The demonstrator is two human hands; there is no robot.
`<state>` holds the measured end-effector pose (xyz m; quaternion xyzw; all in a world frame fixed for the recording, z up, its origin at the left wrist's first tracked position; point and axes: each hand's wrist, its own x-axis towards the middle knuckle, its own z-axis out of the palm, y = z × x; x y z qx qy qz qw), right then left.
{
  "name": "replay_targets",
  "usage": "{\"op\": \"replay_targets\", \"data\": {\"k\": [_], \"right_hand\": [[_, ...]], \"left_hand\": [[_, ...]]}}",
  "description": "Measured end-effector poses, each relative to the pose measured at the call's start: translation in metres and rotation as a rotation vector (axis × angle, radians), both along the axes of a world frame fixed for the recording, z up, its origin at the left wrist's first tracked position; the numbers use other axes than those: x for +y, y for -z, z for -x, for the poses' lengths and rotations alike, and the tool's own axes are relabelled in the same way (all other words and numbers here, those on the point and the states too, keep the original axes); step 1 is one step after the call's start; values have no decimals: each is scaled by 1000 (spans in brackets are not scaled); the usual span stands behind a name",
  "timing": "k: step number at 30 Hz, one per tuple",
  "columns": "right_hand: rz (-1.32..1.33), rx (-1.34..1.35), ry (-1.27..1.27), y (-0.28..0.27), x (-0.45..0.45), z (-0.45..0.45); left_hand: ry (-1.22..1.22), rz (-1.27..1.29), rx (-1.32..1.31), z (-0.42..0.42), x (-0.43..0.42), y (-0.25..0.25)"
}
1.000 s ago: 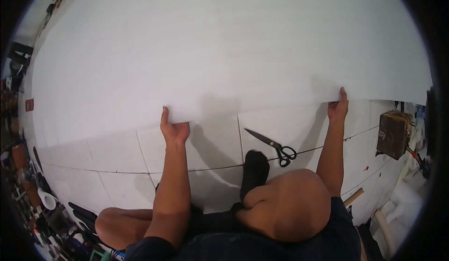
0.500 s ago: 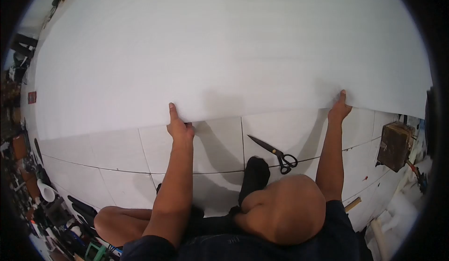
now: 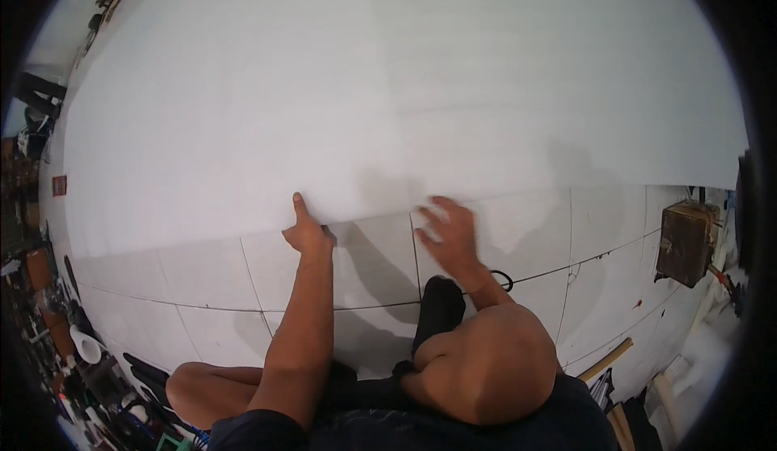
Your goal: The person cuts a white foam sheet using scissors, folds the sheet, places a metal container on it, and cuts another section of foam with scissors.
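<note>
A large white sheet (image 3: pixel 243 111) spreads over the floor in front of me. My left hand (image 3: pixel 307 232) grips its near edge, thumb on top and the other fingers tucked underneath. My right hand (image 3: pixel 450 237) is off the sheet's surface, just by the near edge, with fingers spread and slightly blurred, holding nothing. Under the right hand and wrist lies a pair of scissors; only part of a black handle loop (image 3: pixel 503 279) shows, the blades being hidden.
White floor tiles (image 3: pixel 372 261) lie between the sheet and my legs. At the right stands a worn brown box-shaped object (image 3: pixel 686 243), with a yellowish strip (image 3: pixel 607 358) on the floor nearer me. Many mixed items crowd the left edge. My sock-covered foot (image 3: pixel 441 309) is below the right hand.
My right hand has let go of the sheet's edge on the right and moved left, opening its fingers and covering the scissors. My left hand keeps its hold, slightly lower in view.
</note>
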<state>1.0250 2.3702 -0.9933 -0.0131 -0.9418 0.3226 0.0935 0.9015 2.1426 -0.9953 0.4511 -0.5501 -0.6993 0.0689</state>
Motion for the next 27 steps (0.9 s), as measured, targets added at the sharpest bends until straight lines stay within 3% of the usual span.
{"op": "replay_targets", "data": {"k": [2,5,7,8,10,11,13,15,16,18,20,23,26,27], "right_hand": [[-148,53,-141,1,-23,19],[-251,148,-122,22,-13,29],[-265,176,-165,26,-4,29],[-278,192,-201,26,-2,28],[-275,194,-212,24,-3,30],[-264,188,-226,24,-3,31],[-254,171,-228,18,-2,27],[-206,149,-148,1,2,21],[-165,144,-64,-8,3,4],[-122,-24,46,1,20,-48],[-133,-298,54,-15,43,-105],[-291,-361,116,23,63,-165],[176,-659,265,30,70,-186],[85,-455,200,32,75,-194]], "left_hand": [[-7,-35,-46,-1,-3,2],[175,-148,73,-15,-27,26],[106,-198,-200,-32,-32,27],[107,-202,-193,-45,-33,25],[334,910,-189,-69,-25,15],[482,927,3,-75,-20,14],[1172,1211,233,-64,-4,-14],[1446,1216,545,-49,12,-6],[1430,1224,570,-41,16,-1],[1682,1324,650,-30,22,8],[1737,1342,603,-24,26,11],[1741,1377,624,-17,31,9],[1776,1419,619,-21,31,8],[1798,1439,602,-21,33,9]]}}
